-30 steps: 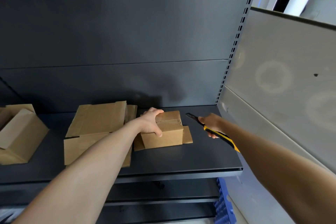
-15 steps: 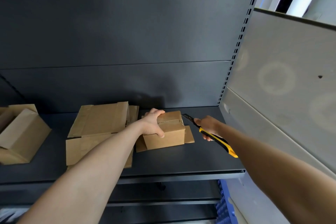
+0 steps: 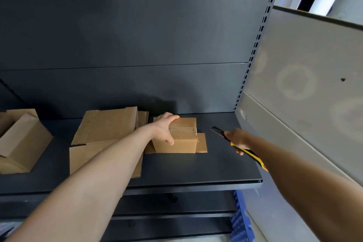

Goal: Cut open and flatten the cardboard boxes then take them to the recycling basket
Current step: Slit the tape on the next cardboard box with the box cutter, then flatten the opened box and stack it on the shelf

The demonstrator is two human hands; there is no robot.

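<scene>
My left hand [image 3: 164, 129] still grips the small box [image 3: 184, 141], while my right hand [image 3: 238, 140], curled round the utility knife [image 3: 255, 158], has drawn slightly rightward away from it.

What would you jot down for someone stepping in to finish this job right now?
Left hand grips the small box on the shelf. Right hand holds the utility knife, its tip right of the box and not touching it.
Done: flattened cardboard lies left of the small box.
Left: cut and flatten the small box and the open box at far left, then carry everything to the recycling basket; a blue crate below the shelf may be it.
</scene>
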